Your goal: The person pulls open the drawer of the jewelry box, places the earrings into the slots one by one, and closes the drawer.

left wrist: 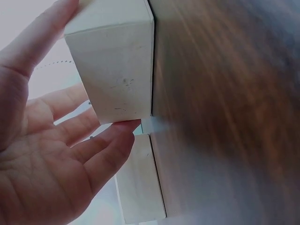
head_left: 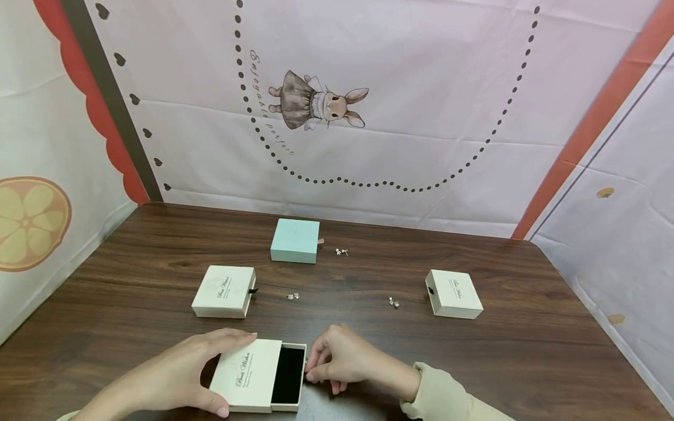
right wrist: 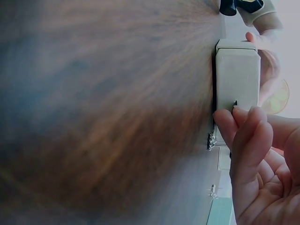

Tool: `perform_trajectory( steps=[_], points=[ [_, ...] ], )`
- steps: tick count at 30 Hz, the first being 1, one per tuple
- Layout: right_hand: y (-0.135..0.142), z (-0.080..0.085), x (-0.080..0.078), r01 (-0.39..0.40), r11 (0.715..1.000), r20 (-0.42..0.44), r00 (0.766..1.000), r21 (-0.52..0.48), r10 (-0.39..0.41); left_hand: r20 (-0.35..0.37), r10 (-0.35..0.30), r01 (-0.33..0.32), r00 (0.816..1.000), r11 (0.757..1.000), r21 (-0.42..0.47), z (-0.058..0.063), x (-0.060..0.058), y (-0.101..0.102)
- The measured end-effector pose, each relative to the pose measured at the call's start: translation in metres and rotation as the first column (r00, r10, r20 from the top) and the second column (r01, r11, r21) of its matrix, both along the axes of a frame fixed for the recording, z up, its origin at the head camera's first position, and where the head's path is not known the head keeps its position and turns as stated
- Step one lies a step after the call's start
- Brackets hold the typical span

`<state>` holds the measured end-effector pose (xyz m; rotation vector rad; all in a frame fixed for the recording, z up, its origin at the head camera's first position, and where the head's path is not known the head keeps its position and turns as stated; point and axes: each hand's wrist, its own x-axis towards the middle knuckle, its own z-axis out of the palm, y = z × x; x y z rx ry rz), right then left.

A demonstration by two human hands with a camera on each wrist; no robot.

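A cream drawer-style jewelry box (head_left: 244, 383) with "Best Wishes" printed on its lid lies at the table's near edge. My left hand (head_left: 171, 369) grips its sleeve, thumb on the near side and fingers on the far side. The drawer (head_left: 288, 374), lined in black, sticks partly out to the right. At its front, my right hand (head_left: 344, 359) pinches the small black ribbon tab (right wrist: 235, 104) between thumb and finger. Some small shiny pieces (right wrist: 211, 140) show past the drawer front in the right wrist view.
Two more cream boxes stand at left (head_left: 223, 292) and right (head_left: 455, 294), and a mint-green box (head_left: 296, 241) at the back. Pairs of small earrings lie near them: back earrings (head_left: 341, 252), middle earrings (head_left: 292, 296), right earrings (head_left: 394, 302). A printed cloth (head_left: 421, 88) hangs behind.
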<state>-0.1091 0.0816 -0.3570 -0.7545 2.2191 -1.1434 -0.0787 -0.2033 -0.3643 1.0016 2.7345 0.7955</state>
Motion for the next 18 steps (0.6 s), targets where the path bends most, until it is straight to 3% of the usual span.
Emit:
perform_trajectory(
  steps=[6, 18],
  points=[
    [0.0007, 0.0017, 0.0006, 0.008, 1.000, 0.002, 1.000, 0.018, -0.008, -0.064, -0.011, 0.011, 0.998, 1.000, 0.009, -0.0018, 0.0011, -0.0026],
    [0.0012, 0.0015, 0.0003, 0.005, 1.000, 0.011, 1.000, 0.026, -0.006, -0.053, 0.011, -0.011, 0.999, 1.000, -0.002, -0.0035, 0.0026, -0.0075]
  ],
)
